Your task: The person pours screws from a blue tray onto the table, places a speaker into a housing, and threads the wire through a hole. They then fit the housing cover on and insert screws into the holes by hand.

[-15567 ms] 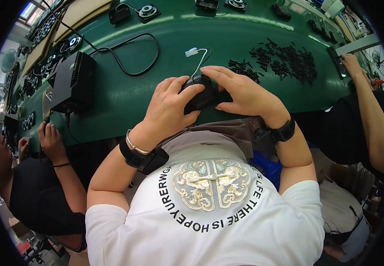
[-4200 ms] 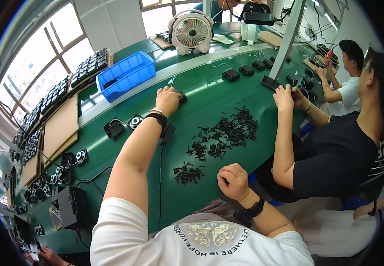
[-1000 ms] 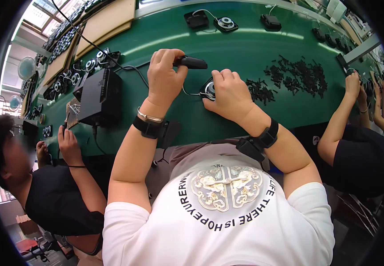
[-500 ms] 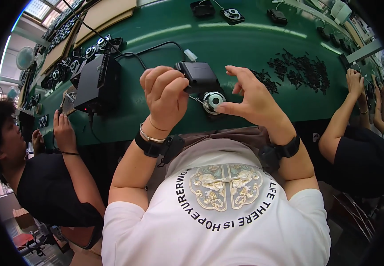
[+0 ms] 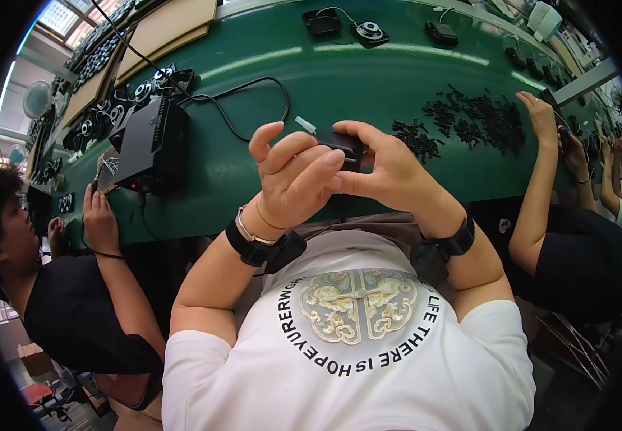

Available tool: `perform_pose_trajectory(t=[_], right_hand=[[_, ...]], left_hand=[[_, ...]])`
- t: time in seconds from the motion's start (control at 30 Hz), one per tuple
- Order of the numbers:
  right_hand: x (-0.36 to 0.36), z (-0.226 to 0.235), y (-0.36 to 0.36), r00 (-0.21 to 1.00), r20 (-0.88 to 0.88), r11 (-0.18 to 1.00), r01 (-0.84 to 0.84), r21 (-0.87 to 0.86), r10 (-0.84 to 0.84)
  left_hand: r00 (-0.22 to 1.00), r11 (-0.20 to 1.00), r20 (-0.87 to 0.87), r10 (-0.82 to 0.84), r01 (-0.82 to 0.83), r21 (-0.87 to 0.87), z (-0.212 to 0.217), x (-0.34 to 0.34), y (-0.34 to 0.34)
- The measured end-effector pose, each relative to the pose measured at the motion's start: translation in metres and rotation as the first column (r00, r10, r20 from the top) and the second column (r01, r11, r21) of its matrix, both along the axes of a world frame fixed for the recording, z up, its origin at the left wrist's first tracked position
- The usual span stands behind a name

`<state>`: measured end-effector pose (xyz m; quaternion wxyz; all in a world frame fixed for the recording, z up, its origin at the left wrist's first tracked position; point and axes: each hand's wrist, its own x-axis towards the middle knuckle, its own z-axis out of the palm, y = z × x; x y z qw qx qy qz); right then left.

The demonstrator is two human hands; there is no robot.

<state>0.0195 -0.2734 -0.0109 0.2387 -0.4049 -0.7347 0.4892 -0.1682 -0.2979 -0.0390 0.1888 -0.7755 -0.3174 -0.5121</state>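
Over the near edge of the green table, a small black speaker case (image 5: 347, 147) is held between my two hands. My right hand (image 5: 390, 169) grips it from the right, fingers along the far side and thumb on the near side. At its left side, my left hand (image 5: 293, 172) is closed against it, with thumb and forefinger pressed together and the other fingers curled. A white plug connector (image 5: 305, 125) sticks out just beyond my left fingers. The round silver speaker is hidden by my hands.
A black box with a red light (image 5: 154, 147) stands at the left, its black cable (image 5: 282, 93) looping across the table (image 5: 354, 79). Small black strips (image 5: 476, 118) lie heaped at the right. An open speaker (image 5: 370, 32) and black case (image 5: 441, 32) lie farther back. Co-workers sit on both sides.
My hands have come together: the black case moved right and down, over the round speaker, which is now covered. My right hand has closed from open fingers onto the case.
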Motion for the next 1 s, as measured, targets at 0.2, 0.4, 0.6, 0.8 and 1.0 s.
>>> perform_pose_trajectory(t=[0.2, 0.4, 0.6, 0.8, 1.0], right_hand=[[0.009, -0.024, 0.007, 0.963, -0.269, 0.966, -0.094, -0.241, 0.027], [0.015, -0.019, 0.002, 0.967, -0.247, 0.974, -0.111, -0.195, 0.061], [0.014, -0.015, -0.004, 0.997, -0.074, 0.918, 0.03, 0.395, -0.001], [0.006, -0.017, 0.001, 1.0, 0.015, 0.874, 0.003, 0.485, -0.011], [0.006, -0.04, 0.021, 0.994, 0.103, 0.905, -0.083, 0.416, 0.043]], left_hand=[[0.942, 0.942, 0.018, -0.334, 0.335, -0.039, -0.01, 0.01, 0.008], [0.802, 0.805, 0.31, -0.511, 0.573, -0.155, 0.008, 0.021, -0.004], [0.933, 0.563, 0.352, -0.07, 0.329, -0.759, 0.029, -0.012, -0.002], [0.906, 0.549, 0.395, -0.154, 0.411, -0.728, 0.025, -0.02, 0.004], [0.16, 0.299, 0.986, -0.051, 0.944, -0.138, 0.022, -0.02, 0.022]])
